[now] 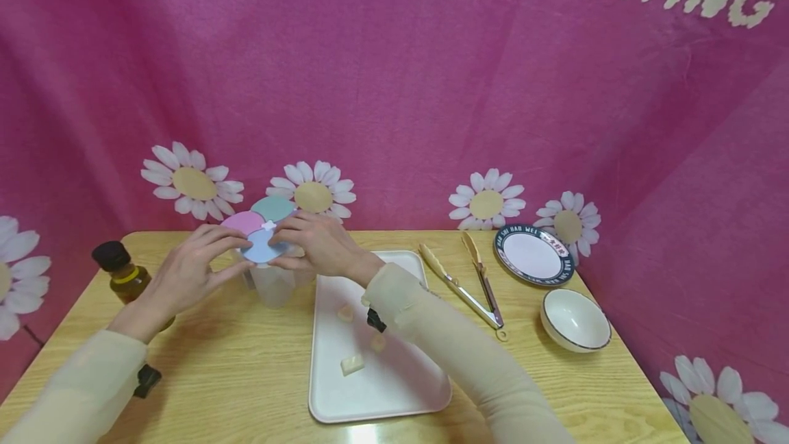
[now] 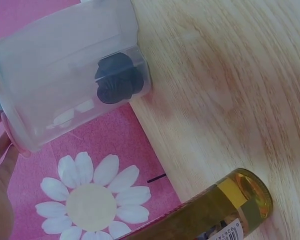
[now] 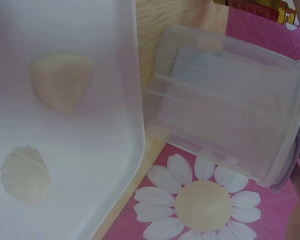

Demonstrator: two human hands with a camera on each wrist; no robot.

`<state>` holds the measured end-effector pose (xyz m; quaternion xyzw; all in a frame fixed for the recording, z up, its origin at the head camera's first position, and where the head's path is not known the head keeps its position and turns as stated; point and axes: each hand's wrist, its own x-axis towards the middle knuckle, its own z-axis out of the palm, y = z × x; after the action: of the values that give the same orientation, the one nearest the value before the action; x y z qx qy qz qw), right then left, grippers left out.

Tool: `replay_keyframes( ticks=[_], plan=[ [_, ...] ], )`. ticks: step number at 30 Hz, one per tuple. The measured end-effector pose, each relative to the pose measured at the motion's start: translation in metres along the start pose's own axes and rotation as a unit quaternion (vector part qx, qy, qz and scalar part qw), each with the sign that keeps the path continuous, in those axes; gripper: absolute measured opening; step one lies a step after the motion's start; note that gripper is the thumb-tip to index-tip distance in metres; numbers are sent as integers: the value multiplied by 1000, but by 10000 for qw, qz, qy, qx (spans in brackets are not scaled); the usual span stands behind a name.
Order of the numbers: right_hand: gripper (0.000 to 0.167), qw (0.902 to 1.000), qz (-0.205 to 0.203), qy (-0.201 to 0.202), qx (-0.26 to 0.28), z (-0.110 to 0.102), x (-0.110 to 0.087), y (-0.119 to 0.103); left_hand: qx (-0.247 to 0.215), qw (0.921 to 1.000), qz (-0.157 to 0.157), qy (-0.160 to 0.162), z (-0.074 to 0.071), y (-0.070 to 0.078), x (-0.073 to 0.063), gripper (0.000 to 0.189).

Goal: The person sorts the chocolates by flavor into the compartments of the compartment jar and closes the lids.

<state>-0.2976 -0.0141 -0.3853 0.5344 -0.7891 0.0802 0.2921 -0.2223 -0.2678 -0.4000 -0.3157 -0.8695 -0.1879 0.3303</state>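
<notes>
A translucent storage container [image 1: 274, 286] with a petal-like lid [image 1: 267, 245] in pink, green, blue and purple stands at the back left of the table. My left hand [image 1: 188, 267] grips the lid's left side, fingertips near the pink and blue petals. From the right, my right hand [image 1: 320, 242] grips the lid's other side, thumb low by the blue petal. The lid looks seated on the container. In the left wrist view a dark lump [image 2: 119, 77] shows inside one compartment. The right wrist view shows the container's cloudy wall [image 3: 215, 95]; most fingers there are cut off.
A white tray [image 1: 382, 396] holds a pale block [image 1: 353, 364], a wedge-shaped piece [image 3: 61, 80] and a shell-shaped piece [image 3: 25, 174]. An oil bottle [image 1: 126, 279] stands left. Tongs [image 1: 462, 293], a dark-rimmed plate [image 1: 535, 255] and a white bowl [image 1: 576, 321] are right.
</notes>
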Motion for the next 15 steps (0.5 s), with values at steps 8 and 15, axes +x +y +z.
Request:
replay_keyframes(
  ticks=[8,15],
  plan=[
    [32,9999,-61,-71,-44,-1,1,0,41,10000,19,-22,-1,0,1,39],
    [32,9999,-60,-79,-85,-2,0,-1,133,9999,84,1,1,0,2,44]
  ],
)
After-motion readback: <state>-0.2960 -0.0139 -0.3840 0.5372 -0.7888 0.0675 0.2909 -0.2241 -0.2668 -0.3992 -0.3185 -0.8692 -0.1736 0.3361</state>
